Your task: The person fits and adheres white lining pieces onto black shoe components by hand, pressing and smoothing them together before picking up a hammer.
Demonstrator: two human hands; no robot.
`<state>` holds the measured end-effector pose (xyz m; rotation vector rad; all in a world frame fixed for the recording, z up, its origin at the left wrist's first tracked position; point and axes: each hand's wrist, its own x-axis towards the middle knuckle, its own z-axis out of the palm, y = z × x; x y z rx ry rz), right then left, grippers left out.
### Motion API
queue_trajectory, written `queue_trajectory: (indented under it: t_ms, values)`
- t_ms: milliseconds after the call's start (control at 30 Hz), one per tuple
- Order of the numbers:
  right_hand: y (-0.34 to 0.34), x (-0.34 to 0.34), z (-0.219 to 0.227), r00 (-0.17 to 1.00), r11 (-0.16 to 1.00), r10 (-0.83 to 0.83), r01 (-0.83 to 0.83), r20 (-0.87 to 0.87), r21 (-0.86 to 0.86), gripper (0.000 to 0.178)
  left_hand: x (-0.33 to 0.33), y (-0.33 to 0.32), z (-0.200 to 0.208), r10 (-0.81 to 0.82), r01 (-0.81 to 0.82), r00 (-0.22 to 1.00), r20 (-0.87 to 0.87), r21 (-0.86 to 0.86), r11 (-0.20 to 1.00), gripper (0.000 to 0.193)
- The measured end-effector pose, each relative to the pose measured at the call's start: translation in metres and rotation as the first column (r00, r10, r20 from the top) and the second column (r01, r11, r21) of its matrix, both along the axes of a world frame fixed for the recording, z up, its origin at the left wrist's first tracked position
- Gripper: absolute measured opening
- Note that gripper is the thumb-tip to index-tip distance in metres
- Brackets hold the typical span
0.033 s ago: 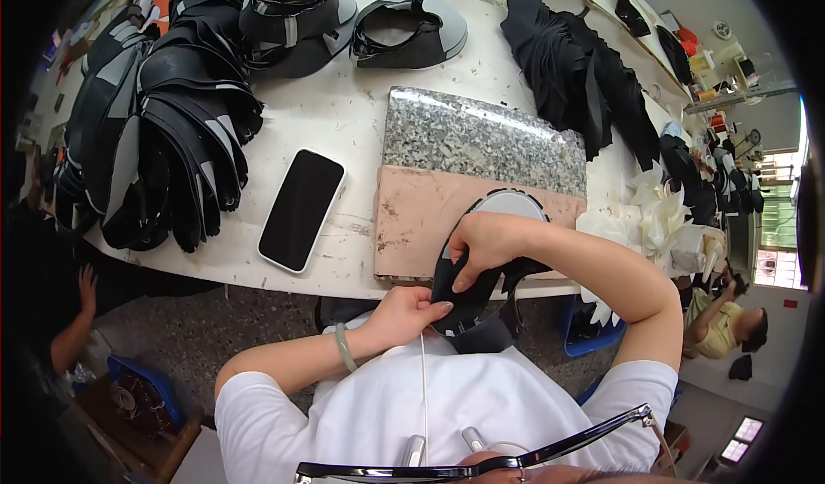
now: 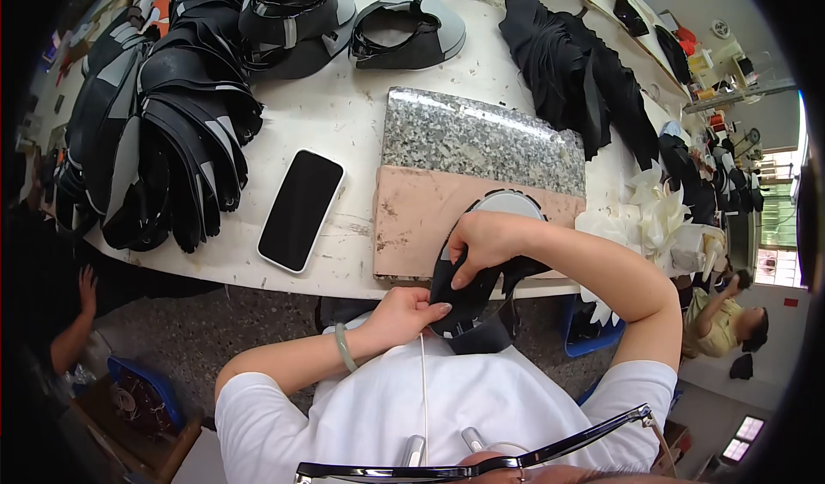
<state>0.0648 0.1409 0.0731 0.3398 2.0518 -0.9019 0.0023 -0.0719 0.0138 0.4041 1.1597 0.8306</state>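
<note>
A black shoe upper with a grey rounded end (image 2: 513,203) lies partly on a tan board (image 2: 404,213) and hangs over the table's front edge. My left hand (image 2: 397,319) pinches its near edge between thumb and fingers, just off the table. Above it, my right hand (image 2: 488,242) reaches in from the right, fingers curled and thumb pressed on the black material. A black strip (image 2: 481,336) of the upper droops toward my white shirt. My right hand covers part of the upper's middle.
A granite slab (image 2: 473,136) lies behind the board, a phone (image 2: 301,211) to its left. Stacked black uppers (image 2: 185,114) fill the left; two formed uppers (image 2: 408,33) stand at the back. Black pieces (image 2: 571,71) and pale pieces (image 2: 657,209) lie right. Other people are at both sides.
The black strip hanging below my hands has shifted slightly. Both my hands keep nearly the same place and grip. The person at the far right has moved a hand a little.
</note>
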Motion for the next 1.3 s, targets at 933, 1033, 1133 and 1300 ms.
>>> queue_trajectory:
  t_ms: [933, 1033, 1133, 1300]
  values:
    - [-0.015, -0.014, 0.010, 0.981, 0.899, 0.184, -0.142, -0.062, 0.414, 0.050, -0.003, -0.004, 0.008, -0.128, 0.174, 0.945, -0.301, 0.130, 0.976, 0.022]
    - [-0.013, -0.009, 0.016, 0.981, 0.874, 0.178, -0.124, -0.073, 0.471, 0.052, -0.015, 0.006, 0.032, -0.249, 0.712, 0.304, -0.920, 0.045, 0.701, 0.022]
    - [-0.011, -0.004, 0.013, 0.985, 0.883, 0.154, -0.104, -0.074, 0.458, 0.050, -0.013, 0.023, 0.037, 0.489, 0.372, 0.497, -0.717, 0.685, 0.626, 0.016]
    - [0.011, 0.023, 0.001, 0.971, 0.934, 0.038, 0.050, -0.235, 0.355, 0.039, -0.022, 0.035, -0.004, 0.411, 0.616, 0.451, -0.792, 0.609, 0.499, 0.021]
